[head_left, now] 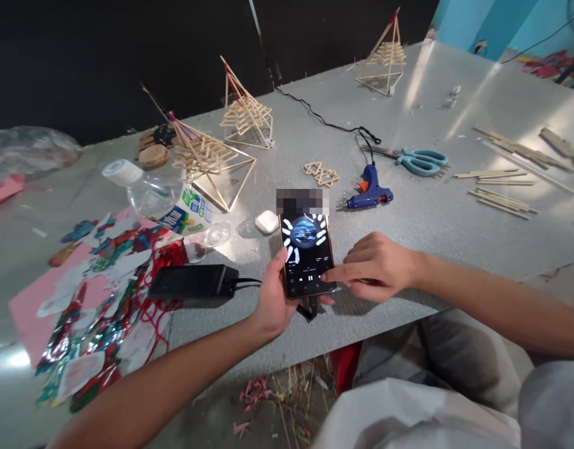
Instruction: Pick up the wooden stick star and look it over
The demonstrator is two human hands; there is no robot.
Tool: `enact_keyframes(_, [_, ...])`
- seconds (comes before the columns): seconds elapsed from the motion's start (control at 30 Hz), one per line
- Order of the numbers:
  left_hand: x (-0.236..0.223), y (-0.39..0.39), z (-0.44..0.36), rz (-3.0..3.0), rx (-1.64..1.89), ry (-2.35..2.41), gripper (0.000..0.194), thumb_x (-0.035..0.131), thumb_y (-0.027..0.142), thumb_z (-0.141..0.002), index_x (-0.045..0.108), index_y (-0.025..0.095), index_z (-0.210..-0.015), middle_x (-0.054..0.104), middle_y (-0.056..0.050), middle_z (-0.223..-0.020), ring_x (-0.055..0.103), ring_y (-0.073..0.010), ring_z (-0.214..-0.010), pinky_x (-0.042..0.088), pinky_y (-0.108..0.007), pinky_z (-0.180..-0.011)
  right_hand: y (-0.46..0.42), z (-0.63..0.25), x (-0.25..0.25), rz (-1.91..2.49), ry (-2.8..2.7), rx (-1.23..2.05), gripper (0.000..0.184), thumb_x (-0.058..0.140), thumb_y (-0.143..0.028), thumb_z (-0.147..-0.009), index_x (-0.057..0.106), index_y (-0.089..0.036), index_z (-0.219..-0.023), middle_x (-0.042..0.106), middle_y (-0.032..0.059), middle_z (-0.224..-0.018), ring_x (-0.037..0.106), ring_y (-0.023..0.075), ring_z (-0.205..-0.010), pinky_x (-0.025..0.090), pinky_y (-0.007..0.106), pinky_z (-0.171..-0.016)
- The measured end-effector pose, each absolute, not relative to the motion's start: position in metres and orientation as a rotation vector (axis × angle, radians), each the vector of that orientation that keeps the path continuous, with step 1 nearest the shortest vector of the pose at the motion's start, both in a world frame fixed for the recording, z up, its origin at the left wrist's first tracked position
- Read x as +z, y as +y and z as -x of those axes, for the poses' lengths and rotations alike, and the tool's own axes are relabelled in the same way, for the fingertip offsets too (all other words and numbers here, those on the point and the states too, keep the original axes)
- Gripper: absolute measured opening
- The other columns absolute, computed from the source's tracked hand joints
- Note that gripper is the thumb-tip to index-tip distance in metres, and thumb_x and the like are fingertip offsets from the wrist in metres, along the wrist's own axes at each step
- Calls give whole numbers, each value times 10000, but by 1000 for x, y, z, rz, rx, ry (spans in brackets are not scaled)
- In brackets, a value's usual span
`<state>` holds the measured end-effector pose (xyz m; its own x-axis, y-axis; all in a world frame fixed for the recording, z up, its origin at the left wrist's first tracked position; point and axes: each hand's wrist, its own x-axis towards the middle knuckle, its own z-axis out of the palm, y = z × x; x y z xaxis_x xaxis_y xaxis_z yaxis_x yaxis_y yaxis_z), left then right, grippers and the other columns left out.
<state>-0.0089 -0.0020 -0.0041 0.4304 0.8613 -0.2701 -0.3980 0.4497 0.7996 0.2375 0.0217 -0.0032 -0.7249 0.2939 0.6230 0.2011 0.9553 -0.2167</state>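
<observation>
My left hand (274, 299) is closed round the lower left side of a smartphone (307, 249), its thumb along the edge. The lit screen shows a music player with a round picture and playback buttons. A dark cable plugs into the phone's lower end. My right hand (378, 267) holds nothing; its index finger reaches out to the lower right of the screen while the other fingers curl. Just left of the phone lies a small white case (267, 222). A black power bank (193, 282) with a cable rests left of my left hand.
Stick pyramids (247, 118) stand at the back of the grey table (408, 231). A blue glue gun (370, 190), scissors (422, 161) and loose sticks (502, 201) lie to the right. On the left are a plastic bottle (151, 193) and shiny scraps (85, 324) on pink paper.
</observation>
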Motion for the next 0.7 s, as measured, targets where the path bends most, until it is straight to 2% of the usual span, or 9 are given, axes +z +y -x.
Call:
enact_keyframes(0.3, [-4,-2,9,-733,881,758,675,614,637,-1006,698,98,-1404,832,-188,-1183,799,-378,-1141,739,-439,-738,22,-238,-5,359,-2426,159,343,489,-207,-1063,678,-193,-1349,714,-49,-724,630,118,-562,409,297,-553])
enact_keyframes(0.7, [-5,-2,10,-703,870,725,681,601,615,-1021,645,115,-1483,821,-178,-1242,810,-362,-1111,742,-427,-729,22,-238,-3,361,-2425,154,342,498,-204,-1058,675,-185,-1350,716,-51,-729,633,115,-558,411,297,-545])
